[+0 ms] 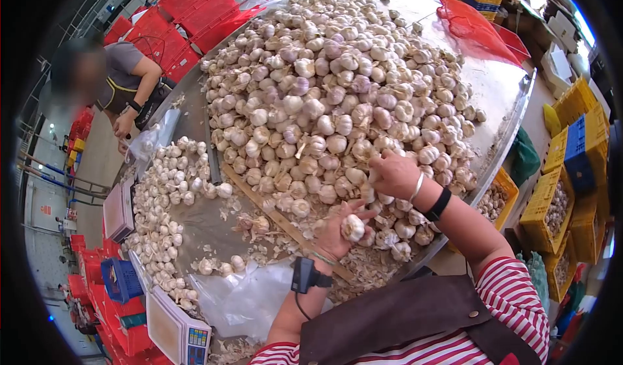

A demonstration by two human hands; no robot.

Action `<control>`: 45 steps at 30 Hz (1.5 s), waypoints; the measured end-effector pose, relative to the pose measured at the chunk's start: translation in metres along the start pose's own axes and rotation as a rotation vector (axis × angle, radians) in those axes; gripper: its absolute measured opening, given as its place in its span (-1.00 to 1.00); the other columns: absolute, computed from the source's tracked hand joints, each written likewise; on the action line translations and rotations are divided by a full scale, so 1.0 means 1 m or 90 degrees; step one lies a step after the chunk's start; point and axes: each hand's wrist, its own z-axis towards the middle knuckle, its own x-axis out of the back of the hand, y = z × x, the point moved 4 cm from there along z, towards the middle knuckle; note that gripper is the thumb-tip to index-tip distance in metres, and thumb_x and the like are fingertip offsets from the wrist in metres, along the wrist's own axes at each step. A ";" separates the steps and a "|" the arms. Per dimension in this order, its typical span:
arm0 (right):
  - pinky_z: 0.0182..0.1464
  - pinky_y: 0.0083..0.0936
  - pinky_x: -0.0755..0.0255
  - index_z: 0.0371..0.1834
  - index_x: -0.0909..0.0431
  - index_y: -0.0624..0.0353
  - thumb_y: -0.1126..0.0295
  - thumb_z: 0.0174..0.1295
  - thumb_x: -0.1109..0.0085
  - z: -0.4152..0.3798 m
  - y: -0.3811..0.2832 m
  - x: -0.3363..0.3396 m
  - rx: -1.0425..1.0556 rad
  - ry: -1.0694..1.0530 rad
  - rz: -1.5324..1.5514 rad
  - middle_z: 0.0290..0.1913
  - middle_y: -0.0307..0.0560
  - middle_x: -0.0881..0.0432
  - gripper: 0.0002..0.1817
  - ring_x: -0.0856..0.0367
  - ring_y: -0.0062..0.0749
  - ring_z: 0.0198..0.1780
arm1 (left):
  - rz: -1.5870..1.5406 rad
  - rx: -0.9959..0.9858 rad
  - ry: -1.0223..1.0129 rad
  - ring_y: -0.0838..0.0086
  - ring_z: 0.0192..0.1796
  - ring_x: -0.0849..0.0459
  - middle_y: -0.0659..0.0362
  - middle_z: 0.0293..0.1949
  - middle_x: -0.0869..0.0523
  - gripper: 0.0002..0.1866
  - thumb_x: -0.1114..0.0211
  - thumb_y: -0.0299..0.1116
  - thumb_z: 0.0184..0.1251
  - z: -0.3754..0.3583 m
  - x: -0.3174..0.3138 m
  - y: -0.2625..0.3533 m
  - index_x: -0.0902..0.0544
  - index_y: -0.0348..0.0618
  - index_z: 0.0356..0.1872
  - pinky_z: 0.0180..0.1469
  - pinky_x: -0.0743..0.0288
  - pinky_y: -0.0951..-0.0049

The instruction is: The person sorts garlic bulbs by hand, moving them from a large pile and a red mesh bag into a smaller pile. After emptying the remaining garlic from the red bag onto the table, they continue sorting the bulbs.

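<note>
A garlic bulb (352,228) rests in my left hand (332,235), which is turned palm up with its fingers partly curled around the bulb. Just beyond it, my right hand (397,175) reaches over the near side of a large heap of garlic bulbs (324,99). Its fingers are bent together at the heap, and their tips hide whatever is between them. Loose skins and scraps (366,264) lie below both hands. A wooden strip (279,222) runs along the heap's left edge, close to my left hand.
Cleaner bulbs (165,228) spread along the table's left side, beside two scales (172,326) (119,210). A clear plastic bag (243,297) lies near my left forearm. Red netting (477,30) covers the far right corner. Yellow crates (548,209) stand at right; another person (126,73) works at left.
</note>
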 end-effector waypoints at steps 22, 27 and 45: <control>-0.01 -0.18 -0.50 0.11 -0.45 0.06 0.40 -0.01 -0.19 0.143 -0.028 -0.006 0.099 -0.050 0.003 0.01 0.18 -0.49 -0.49 -0.58 0.08 -0.05 | 1.072 -0.627 0.494 0.10 0.06 -0.58 -0.01 0.04 -0.61 -0.58 -0.31 -0.33 0.24 0.012 0.084 0.239 -0.58 -0.25 0.10 0.17 -0.43 0.20; 0.01 -0.43 -0.48 0.18 -0.42 0.12 0.38 0.20 -0.24 0.092 -0.008 0.004 0.000 0.055 0.719 -0.02 -0.18 -0.55 -0.54 -0.54 -0.46 -0.02 | 1.217 -0.544 0.447 0.08 -0.05 -0.59 -0.01 -0.10 -0.57 -0.64 -0.36 -0.39 0.11 0.085 0.039 0.220 -0.63 -0.14 -0.01 0.05 -0.48 0.16; 0.07 -0.16 -0.49 0.14 -0.44 0.10 0.19 0.14 -0.32 0.046 -0.147 -0.050 0.388 -0.072 0.308 0.05 0.13 -0.51 -0.49 -0.56 0.06 0.03 | -0.308 -0.237 0.126 0.33 -0.09 -0.67 0.11 0.09 -0.57 -0.20 0.00 0.41 0.23 -0.054 0.065 0.052 -0.42 -0.06 0.23 -0.37 -0.67 0.34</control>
